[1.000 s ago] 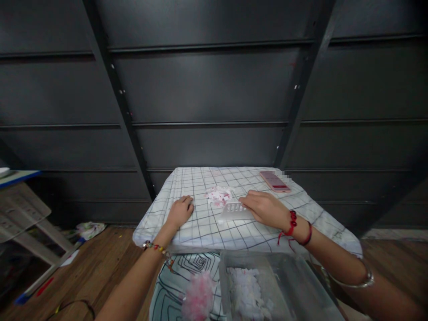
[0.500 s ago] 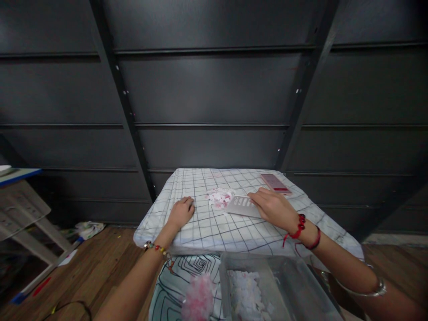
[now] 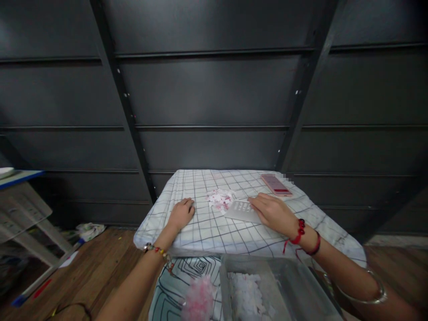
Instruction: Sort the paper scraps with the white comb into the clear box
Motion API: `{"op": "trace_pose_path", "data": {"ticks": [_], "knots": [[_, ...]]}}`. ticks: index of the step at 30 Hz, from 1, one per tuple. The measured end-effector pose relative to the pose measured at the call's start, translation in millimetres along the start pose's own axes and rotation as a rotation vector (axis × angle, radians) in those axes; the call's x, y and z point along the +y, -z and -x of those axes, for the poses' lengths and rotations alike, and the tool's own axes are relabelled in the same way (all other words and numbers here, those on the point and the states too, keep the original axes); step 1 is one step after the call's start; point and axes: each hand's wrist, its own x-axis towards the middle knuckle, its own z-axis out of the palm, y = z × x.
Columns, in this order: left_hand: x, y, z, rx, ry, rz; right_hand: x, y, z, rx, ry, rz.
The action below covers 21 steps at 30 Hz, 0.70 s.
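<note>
My right hand [image 3: 269, 208] grips the right end of a white flat plastic piece with a row of slots [image 3: 242, 211]. Its left edge is beside a small heap of white and pink paper scraps [image 3: 220, 199] on the cloth-covered table [image 3: 207, 234]. Left of the heap, my left hand [image 3: 182, 213] rests palm down on the checked cloth, fingers loosely spread, holding nothing. A grey plastic box [image 3: 279, 281] stands below the table's near edge, with white paper scraps [image 3: 246, 292] in its left section.
A pink phone [image 3: 276, 184] lies at the table's back right. Close to me, a clear bag with pink contents [image 3: 198, 298] rests on a teal patterned cloth [image 3: 167, 290]. Behind the table rises a dark panelled wall [image 3: 207, 89]. A blue-edged desk [image 3: 23, 178] stands at left.
The slotted piece has tipped to lie flatter beside the scraps, still in my right hand. My left hand stays in place on the cloth.
</note>
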Motion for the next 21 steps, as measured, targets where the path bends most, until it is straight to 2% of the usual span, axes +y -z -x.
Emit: {"op": "trace_pose_path", "data": {"ticks": [14, 21], "knots": [[1, 2, 1, 0.004, 0.006, 0.022, -39, 21, 0, -0.033, 0.077, -0.137], [1, 1, 0, 0.009, 0.009, 0.035, -37, 22, 1, -0.049, -0.010, -0.077]]}}
